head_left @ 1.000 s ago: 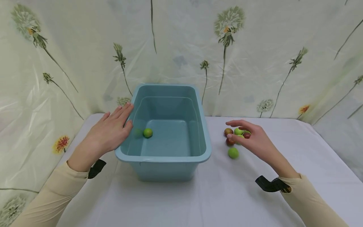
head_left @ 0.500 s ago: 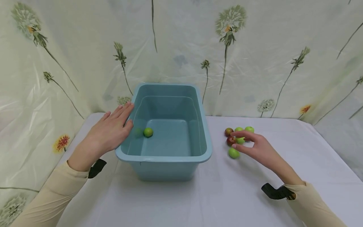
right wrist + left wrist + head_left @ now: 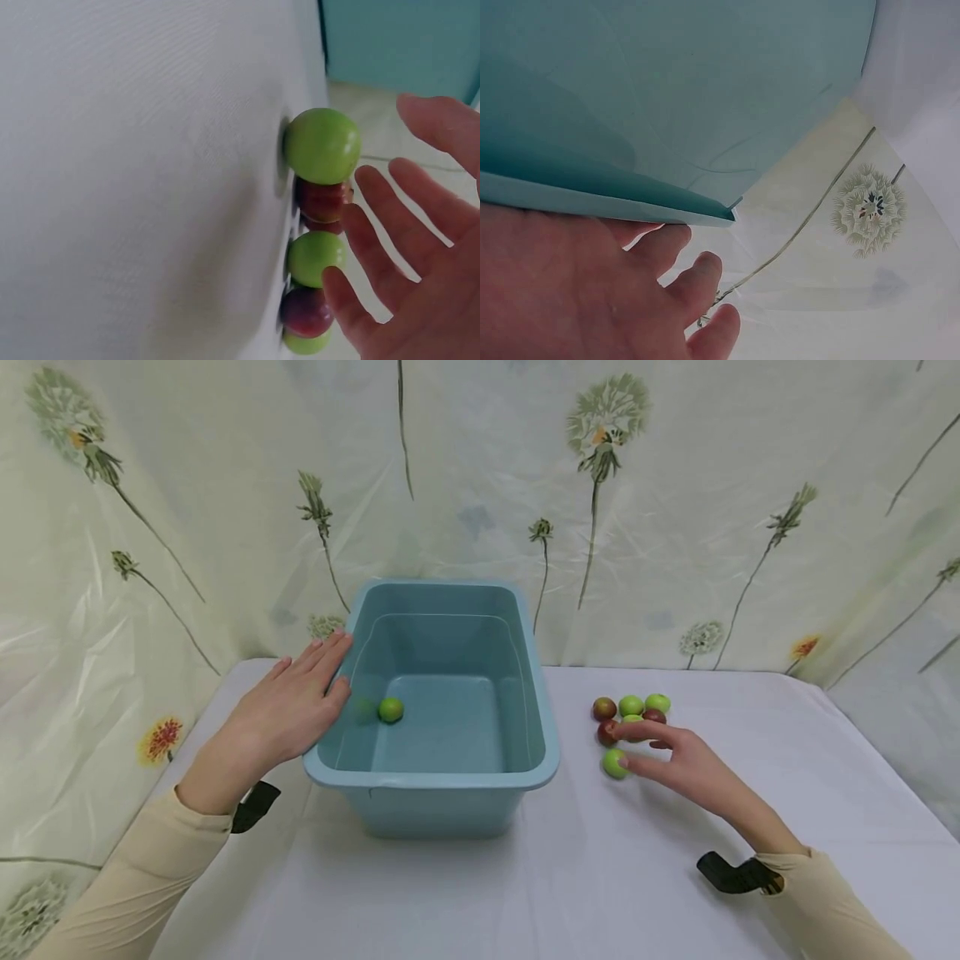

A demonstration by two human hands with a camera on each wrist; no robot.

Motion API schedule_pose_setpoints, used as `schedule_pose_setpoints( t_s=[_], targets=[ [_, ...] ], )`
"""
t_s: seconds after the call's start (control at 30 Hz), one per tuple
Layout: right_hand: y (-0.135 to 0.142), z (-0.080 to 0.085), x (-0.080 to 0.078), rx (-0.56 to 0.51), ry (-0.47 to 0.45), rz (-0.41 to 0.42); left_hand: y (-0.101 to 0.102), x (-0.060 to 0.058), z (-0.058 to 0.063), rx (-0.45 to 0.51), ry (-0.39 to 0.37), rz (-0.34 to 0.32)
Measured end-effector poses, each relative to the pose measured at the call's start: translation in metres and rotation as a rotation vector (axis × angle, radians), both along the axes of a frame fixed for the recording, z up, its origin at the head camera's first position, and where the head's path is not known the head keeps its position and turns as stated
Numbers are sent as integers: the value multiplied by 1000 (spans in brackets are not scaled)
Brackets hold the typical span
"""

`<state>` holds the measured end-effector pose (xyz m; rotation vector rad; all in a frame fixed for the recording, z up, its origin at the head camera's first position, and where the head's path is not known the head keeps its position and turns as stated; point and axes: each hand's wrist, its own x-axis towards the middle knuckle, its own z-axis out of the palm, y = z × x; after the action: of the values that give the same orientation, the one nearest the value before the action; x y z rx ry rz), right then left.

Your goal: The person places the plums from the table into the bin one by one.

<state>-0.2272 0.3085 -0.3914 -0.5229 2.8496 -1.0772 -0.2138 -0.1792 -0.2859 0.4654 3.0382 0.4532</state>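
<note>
My left hand [image 3: 279, 714] rests with straight fingers on the left rim of a light blue plastic tub [image 3: 431, 781]. The left wrist view has its fingers along the outside of the tub wall [image 3: 705, 82]. One small round green fruit [image 3: 391, 710] lies inside the tub. To the tub's right, my right hand [image 3: 697, 772] hovers with thumb and fingers spread around the nearest green fruit [image 3: 613, 764]. In the right wrist view a gap separates the fingers from that green fruit [image 3: 322, 146]. Behind it sit several more green and dark red fruits [image 3: 605, 732].
A white cloth [image 3: 600, 877] covers the table. Behind it hangs a sheet printed with dandelions [image 3: 607, 418]. Black wrist straps [image 3: 735, 874] are on both forearms.
My right hand has come down and toward me, from over the back fruits to the nearest green one, uncovering the fruits behind. My left hand and the tub stay in place.
</note>
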Motion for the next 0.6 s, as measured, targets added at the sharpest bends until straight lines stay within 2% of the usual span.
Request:
schedule_pose_setpoints(
  t_s=[0.17,0.6],
  targets=[
    [4,-4,1,26,-32,-6,0,0,-1,8,-2,1],
    [9,-19,-4,48,-18,29,-1,0,-3,6,11,-11]
  ],
)
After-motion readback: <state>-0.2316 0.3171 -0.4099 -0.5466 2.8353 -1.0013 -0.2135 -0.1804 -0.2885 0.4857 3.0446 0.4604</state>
